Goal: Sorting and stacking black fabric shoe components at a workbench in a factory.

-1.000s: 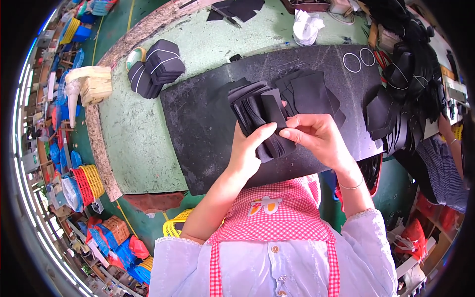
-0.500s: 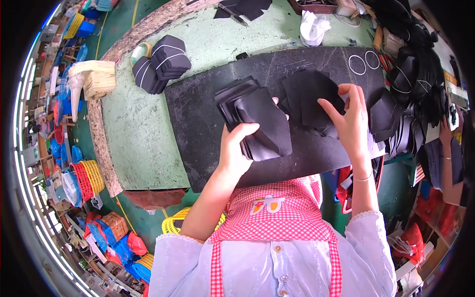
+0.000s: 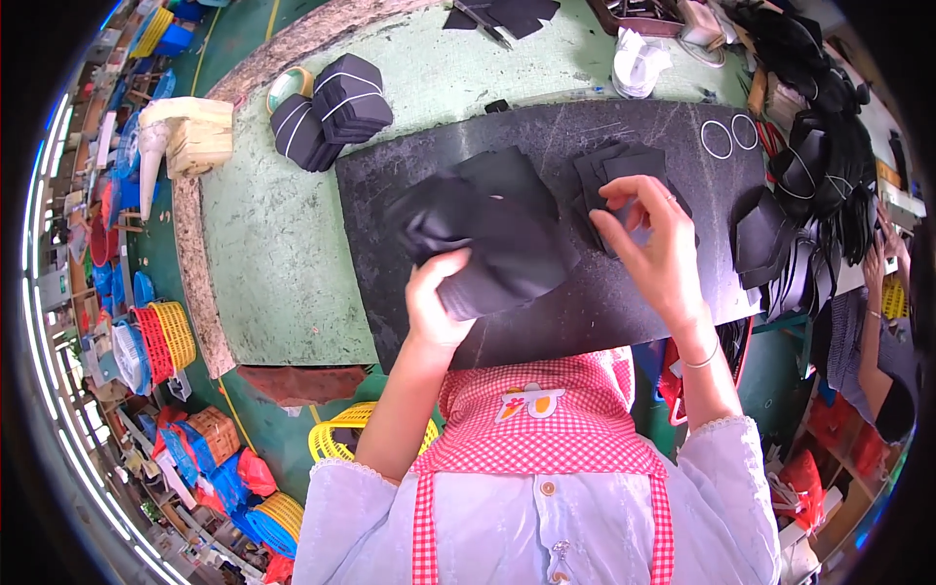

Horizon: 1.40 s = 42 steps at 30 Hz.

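Observation:
My left hand (image 3: 439, 304) grips a thick stack of thin black sheet pieces (image 3: 512, 258) above the black work mat (image 3: 604, 322), its thumb pressed on the near side. The upper pieces are bent, fanned out and blurred by motion. My right hand (image 3: 655, 239) is beside a loose pile of similar black pieces (image 3: 614, 166). Its thumb and forefinger stand apart, with no piece visible between them. The hand hides part of that pile. Two white bands (image 3: 717, 139) lie flat on the mat's far right.
Banded bundles of black pieces (image 3: 353, 97) and a tape roll (image 3: 289, 90) sit on the green table (image 3: 263, 263). Scissors (image 3: 483, 24) lie at the back. A heap of black pieces (image 3: 814, 166) lines the right. Another person's hands (image 3: 885, 244) show at far right.
My left hand has moved slightly left with its stack, whose top pieces have shifted and spread. The right hand has drawn left and down, and the right-hand pile looks smaller.

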Available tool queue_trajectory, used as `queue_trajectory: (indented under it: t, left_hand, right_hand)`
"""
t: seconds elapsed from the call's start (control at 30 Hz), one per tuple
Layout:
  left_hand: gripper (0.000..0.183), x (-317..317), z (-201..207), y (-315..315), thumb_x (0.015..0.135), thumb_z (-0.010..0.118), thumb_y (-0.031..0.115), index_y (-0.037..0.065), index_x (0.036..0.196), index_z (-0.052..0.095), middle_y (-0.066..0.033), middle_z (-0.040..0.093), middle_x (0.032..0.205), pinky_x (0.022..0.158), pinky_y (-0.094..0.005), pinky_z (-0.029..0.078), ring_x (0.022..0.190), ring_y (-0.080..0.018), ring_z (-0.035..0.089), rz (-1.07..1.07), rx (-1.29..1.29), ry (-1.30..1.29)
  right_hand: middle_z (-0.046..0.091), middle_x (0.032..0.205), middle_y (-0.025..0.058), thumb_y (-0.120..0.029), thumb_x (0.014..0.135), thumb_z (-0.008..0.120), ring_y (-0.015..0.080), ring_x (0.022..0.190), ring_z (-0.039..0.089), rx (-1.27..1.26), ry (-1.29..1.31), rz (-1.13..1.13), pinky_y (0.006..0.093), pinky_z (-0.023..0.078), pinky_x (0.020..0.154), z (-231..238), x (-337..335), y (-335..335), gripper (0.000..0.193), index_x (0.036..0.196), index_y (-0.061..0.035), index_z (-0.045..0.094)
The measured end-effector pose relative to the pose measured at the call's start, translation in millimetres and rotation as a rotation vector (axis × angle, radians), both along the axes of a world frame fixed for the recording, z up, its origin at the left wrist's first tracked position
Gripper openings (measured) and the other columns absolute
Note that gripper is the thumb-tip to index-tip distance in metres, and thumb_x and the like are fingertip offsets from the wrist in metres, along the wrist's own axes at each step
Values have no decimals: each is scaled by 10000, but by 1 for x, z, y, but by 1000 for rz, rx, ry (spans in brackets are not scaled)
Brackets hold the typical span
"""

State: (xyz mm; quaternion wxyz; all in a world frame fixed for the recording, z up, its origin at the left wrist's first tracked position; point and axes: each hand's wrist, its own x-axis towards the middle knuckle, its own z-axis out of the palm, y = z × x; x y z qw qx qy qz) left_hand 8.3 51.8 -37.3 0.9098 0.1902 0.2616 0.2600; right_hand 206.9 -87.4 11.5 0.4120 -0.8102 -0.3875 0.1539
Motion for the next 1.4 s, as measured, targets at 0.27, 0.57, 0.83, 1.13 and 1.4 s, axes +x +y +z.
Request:
queue_trajectory:
  t: [0.27, 0.57, 0.83, 1.13, 1.4]
  left_hand:
    - [542, -17, 1, 31, 873, 477, 169, -35, 1375, 486, -200, 553, 1372, 1131, -492, 357, 1284, -396, 513, 25, -28, -322]
    - [315, -16, -5, 36, 863, 537, 97, -7, 1143, 637, -153, 688, 1119, 961, -397, 521, 1030, -269, 672, 90, -74, -62]
    - [409, -15, 6, 17, 841, 579, 13, -13, 1249, 560, -138, 664, 1126, 907, -387, 552, 1018, -257, 676, -13, 60, 108]
    - [406, -31, 16, 25, 859, 605, 12, -20, 1260, 553, -133, 658, 1143, 891, -371, 554, 1016, -244, 675, 54, 113, 158]
    - [356, -32, 18, 26, 856, 661, 30, 5, 1205, 593, -110, 675, 1096, 843, -349, 559, 964, -222, 686, 17, 68, 270]
  right_hand:
    - [554, 1019, 113, -85, 650, 808, 329, 969, 569, 53, -181, 279, 405, 497, 873, -30, -58, 19, 467, 1058, -62, 580]
    - [658, 923, 55, 60, 811, 650, 109, 802, 652, 117, 332, -42, 257, 540, 740, -5, -19, -3, 355, 1147, -53, 633]
    - [638, 865, 52, -272, 800, 804, 157, 754, 575, 55, 276, 49, 305, 474, 685, 16, -20, 19, 334, 985, -33, 661]
    - [627, 935, 116, -294, 759, 832, 264, 852, 624, -4, -202, 91, 413, 483, 734, -10, -20, 54, 429, 1013, -38, 600]
    - [514, 610, 103, -176, 900, 727, 46, 584, 441, -6, 495, 286, 267, 414, 527, -8, -48, 59, 227, 924, 41, 666]
